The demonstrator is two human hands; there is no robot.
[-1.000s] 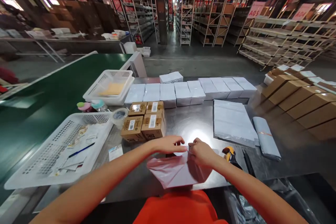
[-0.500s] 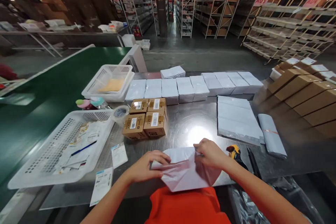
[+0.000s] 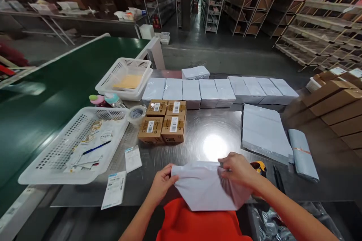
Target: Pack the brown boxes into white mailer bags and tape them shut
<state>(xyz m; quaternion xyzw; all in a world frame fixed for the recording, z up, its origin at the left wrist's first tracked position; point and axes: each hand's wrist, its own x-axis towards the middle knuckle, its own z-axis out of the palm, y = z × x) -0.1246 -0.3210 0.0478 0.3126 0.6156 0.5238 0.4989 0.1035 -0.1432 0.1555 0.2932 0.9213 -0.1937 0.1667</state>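
Observation:
A white plastic mailing bag (image 3: 206, 186) is stretched between my two hands at the table's front edge. My left hand (image 3: 163, 180) pinches its upper left corner between thumb and fingers. Farther right, my right hand (image 3: 236, 169) is closed on the bag's upper right part, where the film creases. What the bag holds, if anything, is hidden. Just beyond my right hand lies a yellow and black tape measure or cutter (image 3: 259, 167), partly covered by the hand. Two printed label slips (image 3: 132, 159) lie left of my left hand.
Small brown boxes (image 3: 173, 128) stand beside a roll of tape (image 3: 137, 115). Behind them runs a row of white packets (image 3: 190, 90). A stack of flat mailing bags (image 3: 263, 128) and a banded roll (image 3: 303, 154) lie right. White baskets (image 3: 70, 175) stand left, near a green conveyor (image 3: 70, 67).
The bag has gone from folded and crumpled at its left side to spread wide. My left hand has shifted from the fold to the bag's upper left corner. The camera view has turned slightly.

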